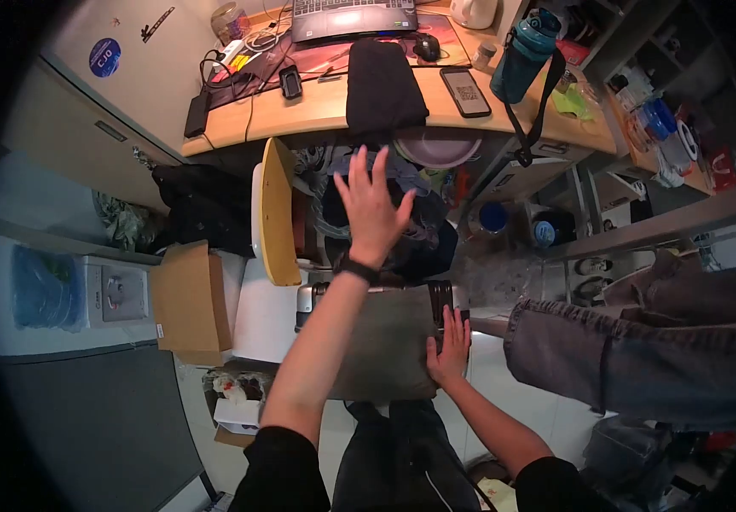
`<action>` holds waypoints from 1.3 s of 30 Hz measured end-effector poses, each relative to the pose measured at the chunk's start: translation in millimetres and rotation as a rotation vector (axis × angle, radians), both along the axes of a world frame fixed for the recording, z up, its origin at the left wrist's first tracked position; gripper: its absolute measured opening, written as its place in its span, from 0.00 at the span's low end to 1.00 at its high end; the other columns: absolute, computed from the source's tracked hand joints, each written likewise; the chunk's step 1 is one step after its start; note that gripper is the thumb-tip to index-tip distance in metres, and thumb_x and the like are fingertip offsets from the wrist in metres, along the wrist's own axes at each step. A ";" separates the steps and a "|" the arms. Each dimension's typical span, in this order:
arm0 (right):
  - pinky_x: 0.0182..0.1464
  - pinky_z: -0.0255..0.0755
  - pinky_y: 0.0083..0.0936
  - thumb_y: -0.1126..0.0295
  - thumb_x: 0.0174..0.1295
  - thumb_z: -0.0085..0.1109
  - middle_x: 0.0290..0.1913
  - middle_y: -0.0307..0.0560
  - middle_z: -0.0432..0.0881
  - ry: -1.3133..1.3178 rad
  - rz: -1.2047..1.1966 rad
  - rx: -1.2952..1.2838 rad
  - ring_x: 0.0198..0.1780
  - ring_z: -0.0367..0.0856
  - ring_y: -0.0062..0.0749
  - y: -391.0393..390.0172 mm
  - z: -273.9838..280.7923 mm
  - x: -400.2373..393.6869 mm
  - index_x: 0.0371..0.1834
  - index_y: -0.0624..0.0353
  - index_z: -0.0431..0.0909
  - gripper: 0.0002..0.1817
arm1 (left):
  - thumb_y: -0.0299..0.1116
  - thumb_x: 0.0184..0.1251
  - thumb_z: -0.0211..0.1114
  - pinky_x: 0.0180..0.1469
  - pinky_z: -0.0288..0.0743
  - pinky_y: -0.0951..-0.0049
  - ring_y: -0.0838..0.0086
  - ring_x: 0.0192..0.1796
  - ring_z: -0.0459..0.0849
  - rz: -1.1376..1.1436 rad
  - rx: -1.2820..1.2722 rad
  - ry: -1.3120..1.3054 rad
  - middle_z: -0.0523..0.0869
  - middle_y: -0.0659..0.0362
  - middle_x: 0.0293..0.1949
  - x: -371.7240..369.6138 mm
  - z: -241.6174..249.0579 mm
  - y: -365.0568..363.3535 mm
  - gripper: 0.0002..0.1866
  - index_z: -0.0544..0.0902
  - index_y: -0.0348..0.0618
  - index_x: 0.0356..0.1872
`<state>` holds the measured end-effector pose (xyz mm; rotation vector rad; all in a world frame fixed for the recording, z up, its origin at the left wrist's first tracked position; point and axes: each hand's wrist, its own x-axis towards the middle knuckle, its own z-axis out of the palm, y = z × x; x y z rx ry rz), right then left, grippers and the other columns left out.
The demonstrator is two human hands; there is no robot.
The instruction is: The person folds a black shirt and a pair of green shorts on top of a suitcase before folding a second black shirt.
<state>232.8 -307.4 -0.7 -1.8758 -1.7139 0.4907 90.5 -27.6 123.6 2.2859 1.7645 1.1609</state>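
My left hand (372,209) is raised with its fingers spread, empty, over a heap of dark clothes (428,247) in front of the desk. Fingers stretched out, my right hand (451,350) rests flat at the right edge of a smooth grey panel or folded cloth (376,341). That grey piece lies before my legs, across what looks like a suitcase (307,299) with a silver and black rim. Beyond my left hand, a folded black cloth (385,85) hangs slightly over the desk's front edge.
On the wooden desk (317,115) are a laptop (351,19), a phone (465,92) and a teal bottle (526,55) with a strap. A yellow-backed chair (278,213) and cardboard box (189,303) stand left. Grey jeans (641,358) jut in from the right.
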 end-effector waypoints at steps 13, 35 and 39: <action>0.83 0.40 0.53 0.52 0.66 0.59 0.80 0.48 0.66 0.055 0.010 -0.061 0.83 0.56 0.49 7.7 -0.5 1.0 0.74 0.58 0.69 0.35 | 0.31 0.68 0.61 0.78 0.56 0.39 0.50 0.79 0.64 -0.133 0.088 0.518 0.69 0.50 0.77 16.5 -93.0 217.7 0.33 0.70 0.58 0.76; 0.80 0.56 0.49 0.44 0.66 0.68 0.78 0.50 0.65 2.341 0.153 0.024 0.77 0.64 0.49 24.8 39.7 -21.7 0.81 0.58 0.56 0.48 | 0.38 0.81 0.63 0.59 0.75 0.77 0.80 0.53 0.83 -0.511 -0.986 -0.973 0.87 0.62 0.54 -76.3 154.2 -102.9 0.19 0.80 0.37 0.63; 0.75 0.69 0.40 0.58 0.67 0.73 0.70 0.50 0.75 2.128 -0.603 -0.029 0.71 0.73 0.44 18.4 116.0 -20.7 0.74 0.59 0.67 0.37 | 0.36 0.82 0.61 0.65 0.75 0.69 0.74 0.63 0.81 -0.436 -1.087 -1.333 0.84 0.59 0.63 -114.4 70.7 -204.8 0.21 0.75 0.39 0.69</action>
